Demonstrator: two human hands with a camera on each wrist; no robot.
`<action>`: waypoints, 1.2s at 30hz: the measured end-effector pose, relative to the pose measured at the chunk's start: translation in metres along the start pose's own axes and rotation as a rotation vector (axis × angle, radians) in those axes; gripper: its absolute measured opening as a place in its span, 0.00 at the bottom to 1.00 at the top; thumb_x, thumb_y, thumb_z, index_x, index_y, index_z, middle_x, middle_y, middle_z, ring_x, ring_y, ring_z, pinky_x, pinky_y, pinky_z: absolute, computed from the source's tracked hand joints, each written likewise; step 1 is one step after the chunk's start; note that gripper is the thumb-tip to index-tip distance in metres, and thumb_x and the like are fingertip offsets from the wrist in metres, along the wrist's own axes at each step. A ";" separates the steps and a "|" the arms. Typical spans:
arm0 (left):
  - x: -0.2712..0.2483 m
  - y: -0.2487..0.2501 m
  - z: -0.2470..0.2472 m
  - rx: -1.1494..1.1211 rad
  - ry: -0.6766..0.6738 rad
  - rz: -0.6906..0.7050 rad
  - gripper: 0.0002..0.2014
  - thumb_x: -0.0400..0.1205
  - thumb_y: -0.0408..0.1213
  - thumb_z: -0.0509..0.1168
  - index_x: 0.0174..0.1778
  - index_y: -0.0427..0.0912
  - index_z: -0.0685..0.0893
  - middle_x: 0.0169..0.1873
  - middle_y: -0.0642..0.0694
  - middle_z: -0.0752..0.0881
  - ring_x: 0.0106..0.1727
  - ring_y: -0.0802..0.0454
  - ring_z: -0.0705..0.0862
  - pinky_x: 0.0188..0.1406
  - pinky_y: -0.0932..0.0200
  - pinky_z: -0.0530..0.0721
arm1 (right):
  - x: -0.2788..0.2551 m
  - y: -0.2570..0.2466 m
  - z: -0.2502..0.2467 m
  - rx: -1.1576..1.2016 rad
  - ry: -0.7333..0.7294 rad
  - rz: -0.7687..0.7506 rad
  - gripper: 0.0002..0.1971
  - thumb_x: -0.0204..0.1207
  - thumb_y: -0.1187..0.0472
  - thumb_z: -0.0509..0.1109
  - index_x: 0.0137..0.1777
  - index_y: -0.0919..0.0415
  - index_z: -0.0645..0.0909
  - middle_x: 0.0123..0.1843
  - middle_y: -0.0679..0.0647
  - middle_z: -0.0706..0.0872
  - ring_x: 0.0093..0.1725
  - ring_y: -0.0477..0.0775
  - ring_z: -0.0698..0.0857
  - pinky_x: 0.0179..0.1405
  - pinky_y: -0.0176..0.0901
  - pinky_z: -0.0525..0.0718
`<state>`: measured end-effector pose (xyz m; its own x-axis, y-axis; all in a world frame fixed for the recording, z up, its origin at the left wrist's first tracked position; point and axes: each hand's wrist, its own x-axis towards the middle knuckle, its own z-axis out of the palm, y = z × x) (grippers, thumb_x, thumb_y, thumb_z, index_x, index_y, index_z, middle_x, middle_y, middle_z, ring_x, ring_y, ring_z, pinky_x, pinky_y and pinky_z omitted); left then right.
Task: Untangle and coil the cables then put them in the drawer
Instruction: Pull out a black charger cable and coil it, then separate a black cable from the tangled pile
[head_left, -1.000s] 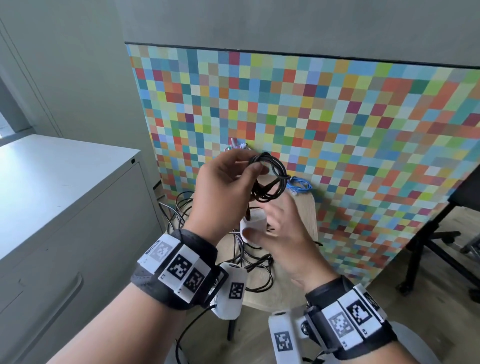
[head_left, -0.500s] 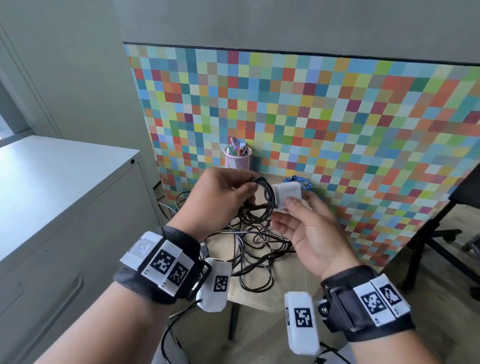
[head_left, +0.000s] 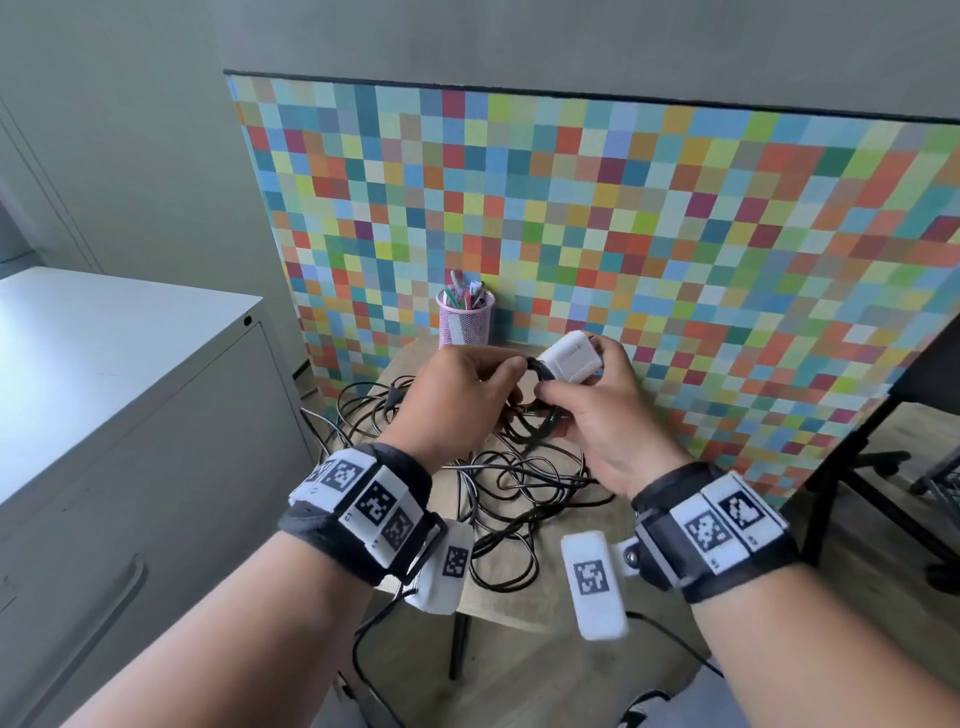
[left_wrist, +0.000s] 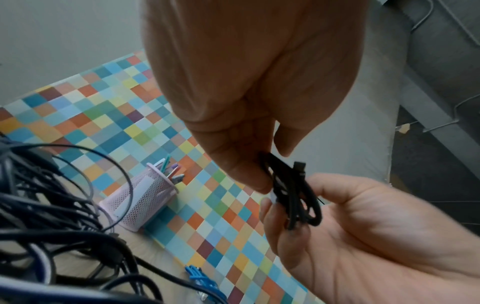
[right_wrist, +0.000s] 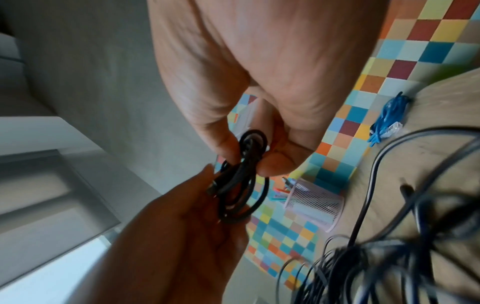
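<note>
Above the small wooden table (head_left: 519, 597), both hands meet over a coiled black cable (left_wrist: 293, 197), a tight bundle of thin, smooth rubbery loops with a short dark plug end poking out. The left hand (head_left: 452, 395) pinches the bundle between thumb and curled fingertips. The right hand (head_left: 597, 415) is clenched round the other side of the same coil, thumb pressing the loops, while its upper fingers also hold a white charger block (head_left: 571, 356), a glossy rounded plastic brick tilted upward.

Beneath them, on the pale matte tabletop, lies a tangled heap of black cables (head_left: 519, 478), long thin loops crossing one another, some hanging over the table's left edge. A short blue cable (right_wrist: 387, 119) with a clear plastic connector lies bunched on the table near the backdrop. A pink mesh pen cup (head_left: 464, 322), cylindrical and perforated, stands upright at the back of the table and holds coloured pens. Behind it rises a checkered panel (head_left: 675, 260) of small multicoloured squares with a cloth-like weave. To the left stands a grey metal cabinet (head_left: 130, 415) with a smooth flat top and a recessed drawer handle (head_left: 119, 587); its drawer front is closed
</note>
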<state>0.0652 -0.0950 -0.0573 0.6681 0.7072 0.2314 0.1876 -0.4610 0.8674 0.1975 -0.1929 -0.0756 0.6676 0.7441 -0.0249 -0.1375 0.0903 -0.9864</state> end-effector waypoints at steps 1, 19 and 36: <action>0.002 -0.003 0.000 -0.011 -0.002 -0.014 0.11 0.89 0.47 0.66 0.60 0.55 0.93 0.37 0.54 0.93 0.35 0.51 0.91 0.44 0.47 0.93 | 0.011 -0.002 -0.002 -0.047 -0.012 0.012 0.31 0.71 0.74 0.78 0.70 0.49 0.75 0.57 0.62 0.85 0.50 0.61 0.89 0.48 0.64 0.90; 0.028 -0.070 -0.018 0.883 -0.631 -0.194 0.41 0.78 0.74 0.63 0.87 0.66 0.63 0.85 0.53 0.69 0.84 0.45 0.69 0.82 0.40 0.72 | 0.196 0.020 0.000 -0.987 -0.115 0.215 0.20 0.72 0.70 0.77 0.62 0.65 0.77 0.50 0.70 0.90 0.31 0.62 0.90 0.23 0.44 0.85; 0.026 -0.064 -0.023 0.825 -0.628 -0.147 0.35 0.82 0.65 0.67 0.86 0.65 0.66 0.83 0.52 0.73 0.79 0.48 0.75 0.77 0.50 0.76 | 0.145 -0.014 -0.016 -1.213 -0.311 0.054 0.10 0.76 0.57 0.82 0.55 0.57 0.89 0.53 0.61 0.92 0.45 0.56 0.93 0.44 0.58 0.95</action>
<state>0.0538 -0.0352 -0.0966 0.8082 0.4895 -0.3274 0.5727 -0.7827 0.2436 0.3084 -0.0970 -0.0685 0.4587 0.8673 -0.1935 0.7123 -0.4891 -0.5035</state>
